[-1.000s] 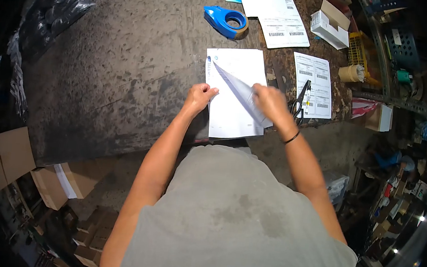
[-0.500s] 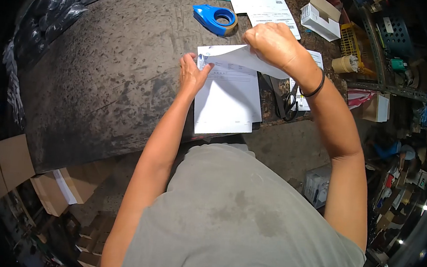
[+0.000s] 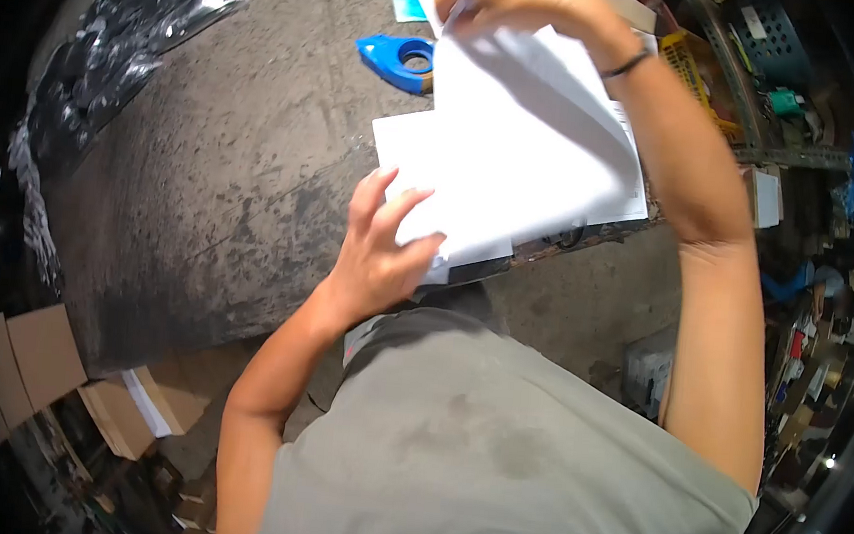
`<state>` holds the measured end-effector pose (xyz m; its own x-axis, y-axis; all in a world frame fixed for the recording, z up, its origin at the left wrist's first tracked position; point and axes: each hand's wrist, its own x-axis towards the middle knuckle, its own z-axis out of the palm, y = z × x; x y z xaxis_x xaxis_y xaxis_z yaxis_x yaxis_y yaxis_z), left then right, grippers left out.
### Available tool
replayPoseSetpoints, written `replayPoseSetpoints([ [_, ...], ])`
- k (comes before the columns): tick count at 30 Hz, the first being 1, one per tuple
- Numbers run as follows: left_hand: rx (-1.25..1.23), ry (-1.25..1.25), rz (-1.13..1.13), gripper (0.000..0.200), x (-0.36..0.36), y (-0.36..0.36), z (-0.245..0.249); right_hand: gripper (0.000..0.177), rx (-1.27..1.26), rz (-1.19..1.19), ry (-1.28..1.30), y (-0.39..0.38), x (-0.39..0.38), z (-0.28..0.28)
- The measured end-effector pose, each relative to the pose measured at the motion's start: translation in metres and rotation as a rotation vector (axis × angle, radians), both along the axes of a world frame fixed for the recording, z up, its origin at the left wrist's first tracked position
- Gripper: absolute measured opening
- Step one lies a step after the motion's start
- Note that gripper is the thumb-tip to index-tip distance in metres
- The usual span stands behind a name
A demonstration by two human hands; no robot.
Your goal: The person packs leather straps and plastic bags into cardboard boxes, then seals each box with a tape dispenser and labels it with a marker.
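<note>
My right hand point(image 3: 513, 1), at the far side of the table, grips the top edge of a white paper sheet point(image 3: 546, 156). The sheet is raised and slants over other papers, its surface partly in shadow. Beneath it lies another white sheet point(image 3: 399, 144), flat on the table. My left hand point(image 3: 379, 258) is by the near left corner of the papers, fingers spread and curved, holding nothing I can see. A blue tape dispenser point(image 3: 388, 61) stands left of the raised sheet, which overlaps its right side. The black scissors handles point(image 3: 572, 238) are mostly covered by paper.
Shiny black plastic bags point(image 3: 122, 62) are piled on the table's left side. A yellow basket point(image 3: 688, 72) and a dark green perforated bin point(image 3: 771, 38) stand at the right. Cardboard pieces point(image 3: 44, 357) lie below the table's near left edge.
My right hand has moved away and left, swinging the held sheet up and over to the right. My left hand has left the papers' upper left corner and come nearer, its fingers spread.
</note>
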<state>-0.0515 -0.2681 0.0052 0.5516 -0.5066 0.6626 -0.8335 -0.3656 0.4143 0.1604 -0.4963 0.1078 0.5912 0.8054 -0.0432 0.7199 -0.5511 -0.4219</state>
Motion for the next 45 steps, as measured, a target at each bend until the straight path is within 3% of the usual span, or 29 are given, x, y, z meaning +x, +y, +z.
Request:
replayPoseSetpoints([
  [1,-0.073,-0.030,-0.066,0.014,-0.005,0.002,0.018,0.018,-0.070,0.001,0.080,0.003,-0.008,-0.021],
  [2,-0.101,-0.051,-0.056,0.013,-0.010,0.002,0.033,0.019,-0.008,0.015,0.030,0.014,-0.038,-0.045],
  [3,-0.228,-0.048,-0.113,0.013,-0.010,0.001,0.042,0.019,-0.099,0.004,0.154,0.030,-0.060,-0.053],
  [4,-0.252,0.042,-0.160,0.014,-0.007,0.001,0.050,0.019,-0.017,0.112,0.419,0.042,-0.076,-0.068],
  [5,-0.271,0.134,-0.203,0.015,-0.003,0.002,0.055,0.027,0.132,0.181,0.419,0.050,-0.096,-0.105],
  [7,-0.428,0.525,-0.310,0.018,0.004,0.007,0.060,0.039,0.375,0.050,0.399,0.057,-0.137,-0.124],
  [8,-0.399,0.501,-0.189,0.021,0.011,0.010,0.056,0.040,0.502,-0.065,0.475,0.052,-0.143,-0.139],
  [9,-0.566,0.803,-0.080,0.021,0.011,0.008,0.053,0.041,0.630,-0.179,0.551,0.047,-0.148,-0.137],
  [10,-0.666,0.952,0.105,0.023,0.020,0.007,0.043,0.035,0.923,-0.380,0.785,0.027,-0.163,-0.130],
  [11,-0.667,0.960,0.174,0.024,0.035,0.007,0.026,0.032,0.783,-0.353,0.418,0.002,-0.163,-0.123],
  [12,-0.761,1.028,0.158,0.024,0.047,0.005,0.006,0.034,0.331,-0.657,0.307,-0.035,-0.145,-0.205],
  [15,-0.811,1.148,0.227,0.025,0.068,-0.004,-0.066,0.048,0.027,-1.154,-0.010,-0.089,-0.185,-0.228],
  [17,-0.791,1.221,0.278,0.027,0.072,-0.016,-0.121,0.057,-0.192,-1.201,0.140,-0.089,-0.199,-0.214],
  [20,-0.620,1.219,0.414,0.026,0.073,-0.031,-0.190,0.060,-0.280,-1.158,0.119,-0.096,-0.211,-0.246],
  [22,-0.534,1.192,0.468,0.028,0.072,-0.036,-0.206,0.059,-0.242,-1.173,0.177,-0.100,-0.207,-0.255],
  [24,-0.291,1.064,0.611,0.032,0.070,-0.041,-0.198,0.054,-0.171,-1.195,0.242,-0.106,-0.202,-0.258],
  [28,-0.287,1.110,0.588,0.040,0.069,-0.037,-0.178,0.043,-0.158,-1.291,0.281,-0.112,-0.194,-0.256],
  [30,-0.025,1.051,0.767,0.047,0.059,-0.033,-0.156,0.045,0.012,-1.322,0.240,-0.123,-0.196,-0.260],
  [31,-0.020,1.053,0.778,0.047,0.052,-0.029,-0.155,0.048,0.128,-1.354,0.285,-0.127,-0.197,-0.257],
  [34,-0.100,0.937,0.752,0.048,0.024,-0.014,-0.157,0.044,0.227,-1.224,0.164,-0.119,-0.198,-0.226],
  [36,0.020,0.588,0.737,0.043,0.007,-0.013,-0.155,0.041,0.277,-1.127,0.074,-0.107,-0.193,-0.212],
  [41,0.297,0.599,0.435,0.043,-0.047,-0.028,-0.157,0.036,0.296,-0.565,-0.124,-0.069,-0.169,-0.220],
  [42,0.377,0.637,0.345,0.044,-0.053,-0.033,-0.157,0.037,0.281,-0.500,-0.106,-0.059,-0.166,-0.224],
  [45,0.410,0.596,0.372,0.045,-0.058,-0.038,-0.159,0.041,0.177,-0.402,-0.056,-0.028,-0.166,-0.238],
])
